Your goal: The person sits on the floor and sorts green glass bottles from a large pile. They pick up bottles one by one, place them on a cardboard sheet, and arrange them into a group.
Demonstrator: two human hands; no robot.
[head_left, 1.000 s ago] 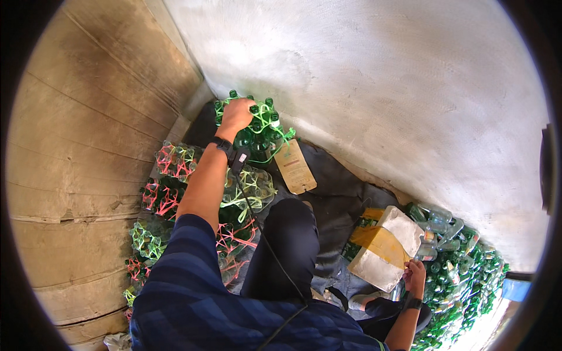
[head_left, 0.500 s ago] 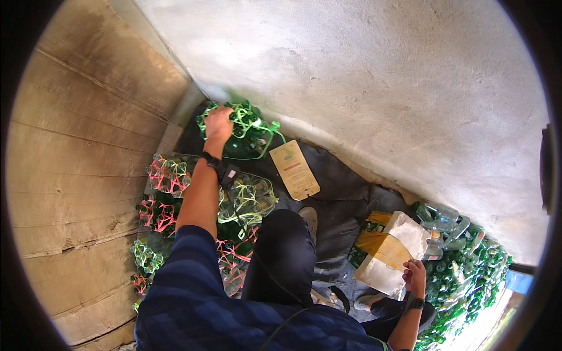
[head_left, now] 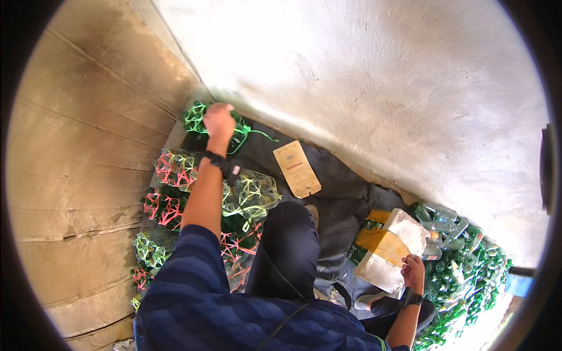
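Partly covering tied green bottles, the left hand is blurred; grip cannot be told. The right hand, loosely curled, hold unclear, is beside a white block.

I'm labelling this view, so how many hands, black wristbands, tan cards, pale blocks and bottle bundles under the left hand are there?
Hands: 2 (left hand, right hand)
Black wristbands: 2 (left wristband, right wristband)
Tan card: 1
Pale block: 1
Green-banded bottle bundle: 1
Total: 7

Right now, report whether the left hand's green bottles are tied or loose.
Tied: bright green cord crisscrosses the bottles under the left hand, one end trailing right.
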